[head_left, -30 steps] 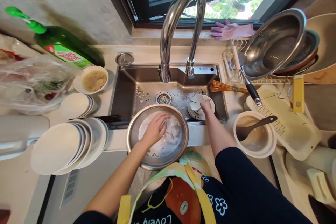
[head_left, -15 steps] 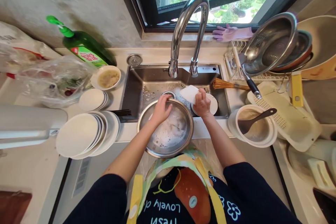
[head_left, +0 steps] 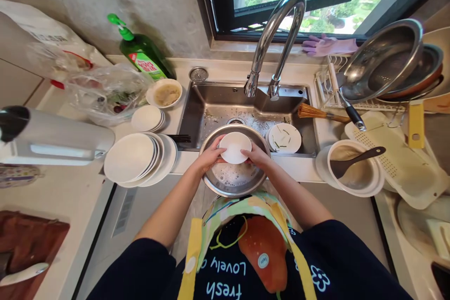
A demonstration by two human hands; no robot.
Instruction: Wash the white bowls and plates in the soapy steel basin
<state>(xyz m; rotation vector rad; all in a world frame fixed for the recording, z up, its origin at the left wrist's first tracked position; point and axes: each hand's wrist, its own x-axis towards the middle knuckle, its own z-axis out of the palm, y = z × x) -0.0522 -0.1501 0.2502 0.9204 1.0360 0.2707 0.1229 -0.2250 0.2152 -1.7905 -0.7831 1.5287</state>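
A small round white plate (head_left: 235,147) is held level above the metal basin (head_left: 232,193). My left hand (head_left: 212,154) grips its left rim, thumb on top and fingers underneath. On the opposite rim, my right hand (head_left: 258,155) holds it the same way. Soapy water with bubbles shows in the basin below the plate. The basin rests at the front edge of the sink (head_left: 218,96). To the right of my hands, a white plate (head_left: 288,135) with green scraps on it lies in the sink.
Stacked white plates (head_left: 128,157) and smaller dishes (head_left: 146,118) stand left of the sink, near a food bowl (head_left: 165,93) and a green pump bottle (head_left: 140,54). The faucet (head_left: 281,14) arches overhead. Rightward are a bamboo brush (head_left: 311,112) and a white pot (head_left: 325,161) with a dark spatula (head_left: 351,159).
My right hand has brought the small plate from above the sink's right side to over the basin. My left hand has left the basin's rim area and now grips the plate too.
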